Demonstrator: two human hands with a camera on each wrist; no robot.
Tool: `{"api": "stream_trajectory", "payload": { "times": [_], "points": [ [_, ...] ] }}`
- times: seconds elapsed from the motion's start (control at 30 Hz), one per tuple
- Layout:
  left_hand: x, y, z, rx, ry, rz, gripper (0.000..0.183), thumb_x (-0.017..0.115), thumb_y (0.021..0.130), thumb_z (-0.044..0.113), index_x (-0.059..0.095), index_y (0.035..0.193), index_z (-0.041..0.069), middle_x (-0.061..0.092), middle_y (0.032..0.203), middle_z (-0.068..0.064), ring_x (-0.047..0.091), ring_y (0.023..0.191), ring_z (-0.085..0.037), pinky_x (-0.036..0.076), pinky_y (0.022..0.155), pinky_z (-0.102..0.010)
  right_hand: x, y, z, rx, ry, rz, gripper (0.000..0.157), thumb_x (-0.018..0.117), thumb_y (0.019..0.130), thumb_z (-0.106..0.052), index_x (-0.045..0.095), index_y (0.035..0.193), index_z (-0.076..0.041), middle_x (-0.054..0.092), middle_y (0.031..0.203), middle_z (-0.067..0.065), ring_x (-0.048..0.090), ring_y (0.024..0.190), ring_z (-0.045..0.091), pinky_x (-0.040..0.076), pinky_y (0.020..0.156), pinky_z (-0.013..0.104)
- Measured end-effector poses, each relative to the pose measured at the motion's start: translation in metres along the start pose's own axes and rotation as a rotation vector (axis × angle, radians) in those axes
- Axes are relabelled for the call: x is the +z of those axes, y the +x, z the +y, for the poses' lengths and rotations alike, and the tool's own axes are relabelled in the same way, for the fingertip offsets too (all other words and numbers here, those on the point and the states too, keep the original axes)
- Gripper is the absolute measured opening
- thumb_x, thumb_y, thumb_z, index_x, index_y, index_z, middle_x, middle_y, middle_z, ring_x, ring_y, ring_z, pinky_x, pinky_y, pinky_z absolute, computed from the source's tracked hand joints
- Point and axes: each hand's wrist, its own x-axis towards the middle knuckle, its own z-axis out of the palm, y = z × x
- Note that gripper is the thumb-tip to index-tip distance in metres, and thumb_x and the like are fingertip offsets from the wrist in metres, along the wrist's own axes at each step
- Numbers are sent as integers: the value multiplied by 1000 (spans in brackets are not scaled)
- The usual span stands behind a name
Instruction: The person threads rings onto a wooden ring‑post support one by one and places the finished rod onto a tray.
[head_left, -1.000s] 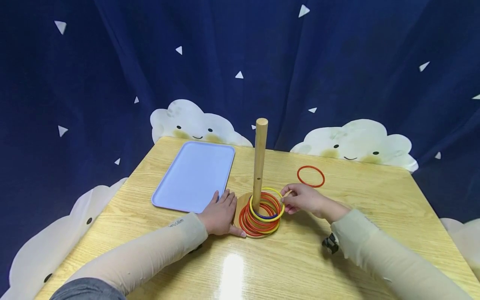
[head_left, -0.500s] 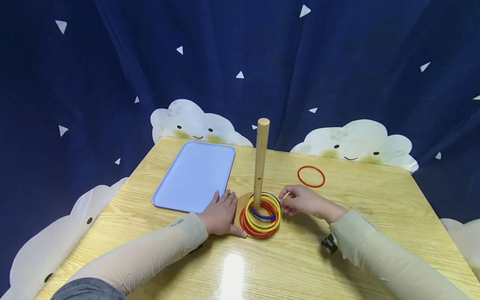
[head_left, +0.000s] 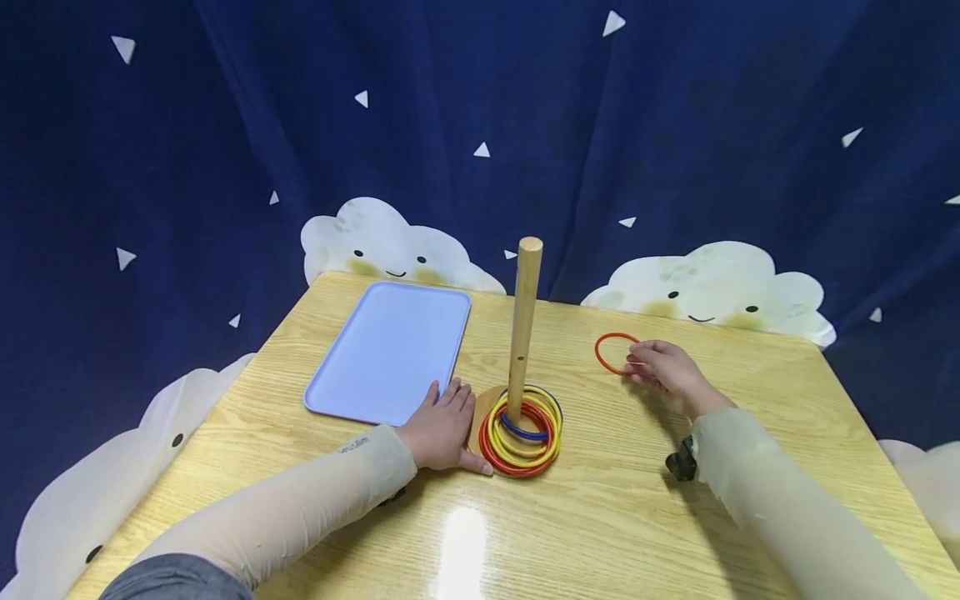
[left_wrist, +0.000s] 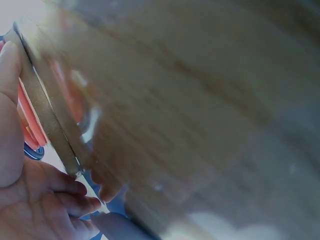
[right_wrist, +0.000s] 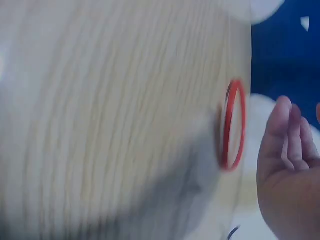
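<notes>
My left hand (head_left: 442, 429) lies flat, fingers spread, at the left edge of the wooden base (head_left: 486, 407). A tall wooden post (head_left: 525, 325) stands upright on that base. Round its foot lie several stacked rings: red (head_left: 517, 472), yellow and blue. My right hand (head_left: 671, 375) hovers over the right side of a loose red ring (head_left: 597, 351), hiding part of it. In the right wrist view the red ring (right_wrist: 228, 130) lies flat on the table, apart from the loosely bent fingers. The left wrist view shows the thumb (left_wrist: 9, 72) along the base's edge.
A pale blue tray (head_left: 386, 354) lies left of the post, close to my left fingertips. The wooden table (head_left: 615, 517) ends at the back against a dark blue curtain (head_left: 465, 75) with white triangles and clouds.
The yellow ring pinched by my right hand dropped onto the stack. That hand then moved right and away from me, to the loose red ring. My left hand has stayed put.
</notes>
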Motion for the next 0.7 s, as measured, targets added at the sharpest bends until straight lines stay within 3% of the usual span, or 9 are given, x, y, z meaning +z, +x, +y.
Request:
{"api": "stream_trajectory", "payload": {
  "times": [0.13, 0.3, 0.5, 0.7],
  "points": [
    [-2, -1, 1, 7, -8, 7, 118, 61, 84, 81, 32, 159, -5, 26, 166, -23, 14, 156, -38, 10, 123, -57, -15, 5, 11, 38, 20, 124, 48, 47, 111, -30, 42, 144, 4, 58, 119, 6, 66, 95, 8, 57, 85, 26],
    [-4, -2, 2, 15, -9, 8, 118, 62, 84, 80, 32, 159, -6, 27, 165, -24, 14, 156, -38, 11, 123, -58, -25, 13, 26, 87, 91, 245, 31, 51, 110, -26, 50, 132, -4, 59, 110, 5, 63, 85, 8, 57, 79, 24],
    [-3, -2, 3, 16, -16, 11, 118, 63, 84, 79, 32, 159, -6, 27, 165, -24, 15, 156, -39, 10, 123, -58, -26, 21, 34, 123, 105, 293, 19, 53, 109, -22, 51, 122, -9, 61, 97, 0, 62, 77, 6, 56, 71, 20],
    [-3, -2, 3, 10, -25, 10, 118, 64, 84, 79, 32, 159, -6, 27, 165, -24, 15, 156, -38, 10, 123, -58, -20, 26, 33, 151, 37, 327, 37, 60, 104, -14, 46, 132, 4, 64, 87, -2, 65, 73, 5, 57, 65, 22]
  ]
}}
